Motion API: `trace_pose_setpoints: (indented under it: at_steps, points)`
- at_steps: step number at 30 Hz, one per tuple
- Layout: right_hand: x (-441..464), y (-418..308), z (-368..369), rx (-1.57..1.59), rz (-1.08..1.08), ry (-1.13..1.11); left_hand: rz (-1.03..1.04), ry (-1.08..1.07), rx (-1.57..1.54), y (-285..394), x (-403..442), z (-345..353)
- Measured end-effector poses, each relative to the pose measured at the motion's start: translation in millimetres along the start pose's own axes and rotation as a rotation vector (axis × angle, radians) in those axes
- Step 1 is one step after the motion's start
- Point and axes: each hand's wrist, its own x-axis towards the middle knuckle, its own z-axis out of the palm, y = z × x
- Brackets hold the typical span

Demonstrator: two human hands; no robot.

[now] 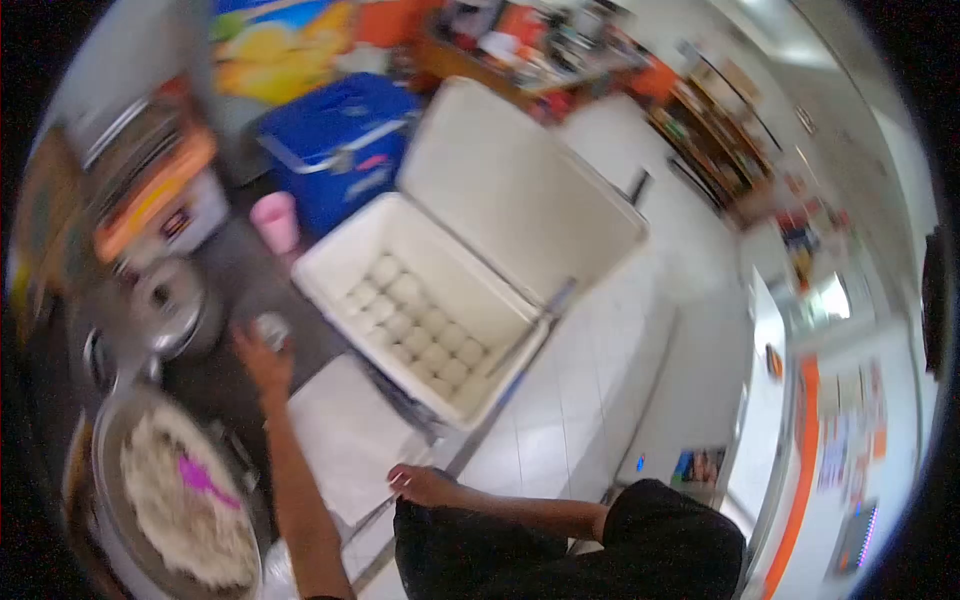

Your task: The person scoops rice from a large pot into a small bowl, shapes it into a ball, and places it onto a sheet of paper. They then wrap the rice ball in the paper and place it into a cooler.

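My left hand [265, 362] is stretched over the dark worktop, its fingers closed around a small silvery-white thing [272, 329], blurred by motion. Close to my body, my right hand [428, 486] has its fingers curled in; whether anything is inside them is hidden. Between the hands lies a white board or sheet [352, 432]. A large metal basin [108, 462] at the lower left holds a white, rice-like mass [165, 505] with a purple spatula [205, 480] resting on it. Beyond the board stands an open white cooler box [345, 338] with rows of round white balls [420, 325] inside.
Metal pots with a lid [170, 305] stand beside my left hand. A pink cup [275, 222] and a blue cooler [335, 150] are farther back. An orange-and-white box [170, 215] sits at the far left. The cooler's lid [520, 175] leans open over the tiled floor [560, 410].
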Motion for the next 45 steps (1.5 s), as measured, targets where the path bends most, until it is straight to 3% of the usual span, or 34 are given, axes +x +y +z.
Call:
trace_pose_setpoints:
  at_steps: [1,3,4,6,8,9,10,11,12,13,14,15,16,17,18,19,21,23,24,26,27,29,30,32,36,38,41,45]
  points:
    - [0.2,-5.6,8.0,0.021,0.054,0.012,0.102,-0.002,0.077,-25.2,11.4,29.1]
    - [-2.3,-16.0,18.9,0.063,0.111,0.028,-0.048,-0.410,0.029,-36.8,34.3,38.3]
    - [-7.1,-23.0,20.4,0.022,0.124,0.011,-0.031,-0.420,0.032,-34.7,29.3,41.7]
    - [-21.2,-31.7,14.1,-0.047,0.115,-0.037,0.014,-0.188,-0.116,-32.5,13.0,42.0]
    - [-24.2,-41.7,6.4,0.007,0.117,-0.026,-0.199,0.031,-0.682,-21.0,-29.4,45.7]
    - [-23.4,-45.8,2.8,0.046,0.119,-0.032,-0.310,0.097,-0.726,5.2,-62.9,16.7]
    - [-22.4,-48.6,-2.5,-0.025,0.083,-0.004,-0.552,0.004,-1.091,24.3,-104.7,-17.6]
    - [-19.6,-76.6,-16.5,-0.024,0.229,-0.029,-0.724,-0.134,-1.567,-6.6,-150.2,-10.4]
    - [-15.5,-69.2,-19.8,-0.068,-0.007,0.070,-0.593,-0.398,-1.529,-7.0,-190.6,-39.8]
    - [-9.7,-79.1,-23.7,-0.128,-0.134,0.152,-0.915,-0.407,-1.859,30.3,-215.5,-100.0]
    - [1.6,-85.4,-29.1,-0.235,-0.074,0.138,-0.977,-0.466,-1.946,43.7,-241.8,-137.7]
    - [11.4,-90.9,-34.4,-0.242,-0.200,0.184,-0.995,-0.573,-1.935,35.3,-269.4,-160.2]
    - [21.4,-115.3,-37.1,-0.307,-0.052,0.192,-1.057,-0.635,-1.940,32.3,-283.7,-193.8]
    - [35.7,-132.4,-27.4,-0.482,-0.136,0.300,-1.220,-0.572,-1.950,21.6,-305.1,-213.2]
    - [46.6,-172.8,-12.0,-0.419,-0.128,0.302,-1.127,-0.597,-1.963,8.1,-322.4,-233.4]
    - [60.0,-204.1,12.8,-0.386,-0.258,0.341,-1.073,-0.633,-1.972,-12.7,-337.1,-248.9]
    - [82.2,-247.7,68.4,-0.413,-0.404,0.215,-0.698,-0.611,-1.938,-26.8,-321.3,-297.9]
    - [105.5,-258.3,135.3,-0.469,-0.569,0.027,-0.664,-0.513,-1.788,-54.0,-319.5,-336.8]
    - [116.9,-259.4,168.6,-0.544,-0.634,-0.017,-0.570,-0.367,-1.654,-69.2,-317.0,-350.9]
    - [151.3,-250.3,221.8,-0.880,-0.613,-0.183,-0.472,-0.236,-1.534,-100.2,-311.5,-368.2]
    - [160.6,-234.8,254.0,-0.907,-0.603,-0.178,-0.483,-0.037,-1.427,-129.9,-321.6,-376.2]
    - [189.3,-212.8,284.9,-1.243,-0.541,-0.142,-0.473,0.251,-1.177,-175.9,-324.7,-385.4]
    - [205.4,-204.8,290.8,-1.257,-0.535,-0.131,-0.490,0.339,-1.102,-189.3,-319.0,-392.9]
    - [228.6,-200.5,300.5,-1.369,-0.267,-0.231,-0.494,0.432,-1.014,-215.4,-307.5,-406.1]
    - [249.7,-172.9,310.9,-1.490,-0.171,-0.291,-0.438,0.538,-0.855,-259.5,-287.7,-409.7]
    - [282.8,-115.0,302.0,-1.472,-0.379,0.127,-0.395,0.623,-0.739,-270.9,-274.4,-408.6]
    - [262.3,-241.3,309.7,-1.474,-0.408,-0.040,-0.344,0.695,-0.619,-286.8,-267.0,-388.5]
    - [290.7,-274.1,324.6,-1.712,-0.741,0.050,-0.288,0.670,-0.572,-291.6,-265.7,-371.7]
